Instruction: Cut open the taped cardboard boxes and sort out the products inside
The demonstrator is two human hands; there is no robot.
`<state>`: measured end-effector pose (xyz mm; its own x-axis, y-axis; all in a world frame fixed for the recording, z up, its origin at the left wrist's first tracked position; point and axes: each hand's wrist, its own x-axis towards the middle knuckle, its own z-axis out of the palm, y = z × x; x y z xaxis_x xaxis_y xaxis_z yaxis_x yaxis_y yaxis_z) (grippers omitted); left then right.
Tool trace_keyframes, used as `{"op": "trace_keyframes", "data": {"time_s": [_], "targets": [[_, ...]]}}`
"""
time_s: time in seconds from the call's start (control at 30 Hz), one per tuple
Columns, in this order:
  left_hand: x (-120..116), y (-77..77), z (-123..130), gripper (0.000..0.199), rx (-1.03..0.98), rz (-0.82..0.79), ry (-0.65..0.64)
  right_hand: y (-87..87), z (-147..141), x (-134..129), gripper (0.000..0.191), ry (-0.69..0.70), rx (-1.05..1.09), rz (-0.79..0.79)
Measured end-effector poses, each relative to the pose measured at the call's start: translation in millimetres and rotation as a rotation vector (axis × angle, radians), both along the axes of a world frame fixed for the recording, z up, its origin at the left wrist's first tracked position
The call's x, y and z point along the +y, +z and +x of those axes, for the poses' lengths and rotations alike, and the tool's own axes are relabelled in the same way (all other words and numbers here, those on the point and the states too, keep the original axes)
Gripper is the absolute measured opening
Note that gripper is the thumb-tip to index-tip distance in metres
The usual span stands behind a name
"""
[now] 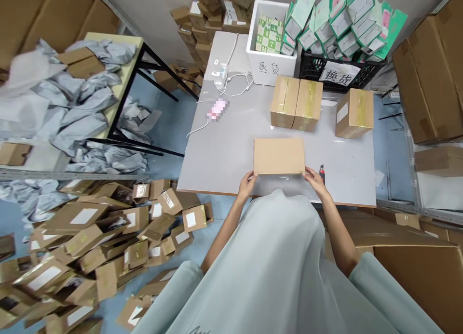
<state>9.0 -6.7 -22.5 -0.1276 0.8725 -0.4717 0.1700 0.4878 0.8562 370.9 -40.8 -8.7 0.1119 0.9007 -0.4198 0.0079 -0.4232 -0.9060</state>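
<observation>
A plain brown cardboard box [279,155] lies near the front edge of the grey table [224,160]. My left hand [247,183] grips its near left corner, with the fingers closed on it. At the near right corner my right hand [314,180] holds the same box between thumb and fingers. Just beside my right hand lies a red and black box cutter [322,172]. Two taped boxes [284,101] [308,105] stand side by side behind the held box, and another taped box [354,113] stands farther right.
At the back are a white bin [273,69] and a black crate [307,73] with green and pink cartons. A power strip [219,73] with white cables lies at the back left. Many opened boxes [83,216] cover the floor at left; a large carton [415,271] is at lower right.
</observation>
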Motion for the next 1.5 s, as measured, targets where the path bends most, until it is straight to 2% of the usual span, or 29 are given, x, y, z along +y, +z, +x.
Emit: {"op": "trace_keyframes", "data": {"time_s": [0.2, 0.4, 0.57, 0.77, 0.9, 1.0, 1.1, 1.27, 1.4, 1.5], "targets": [[-2, -1.3, 3, 0.055, -0.015, 0.002, -0.059, -0.9, -7, -4, 0.09, 0.055, 0.036, -0.016], [-2, 7.5, 5, 0.044, 0.011, 0.038, -0.033, 6.0, -21, -10, 0.093, 0.023, -0.061, 0.06], [-6, 26.9, 0, 0.044, 0.023, 0.134, 0.016, 25.4, -15, -16, 0.102, -0.045, -0.062, 0.07], [3, 56.0, -5, 0.045, 0.041, 0.352, 0.009, 60.4, -3, -13, 0.094, -0.055, -0.02, 0.151], [11, 61.6, -6, 0.046, 0.049, 0.362, 0.002, 66.0, -2, -8, 0.091, -0.022, -0.035, 0.136], [9, 53.1, -9, 0.044, 0.075, 0.295, 0.002, 59.4, -5, -10, 0.093, 0.007, -0.031, 0.095], [-1, 36.4, -17, 0.044, 0.021, 0.233, 0.038, 47.4, -2, -19, 0.09, 0.008, -0.017, 0.075], [-20, 4.0, -32, 0.047, -0.019, 0.065, 0.153, 12.1, 9, -33, 0.087, -0.011, -0.063, -0.015], [-28, -14.6, -29, 0.039, 0.014, 0.009, 0.123, -16.9, 5, -35, 0.081, 0.0, -0.089, -0.111], [-31, -20.3, -20, 0.038, 0.002, 0.02, 0.07, -26.6, -3, -33, 0.073, 0.039, -0.053, -0.109]]}}
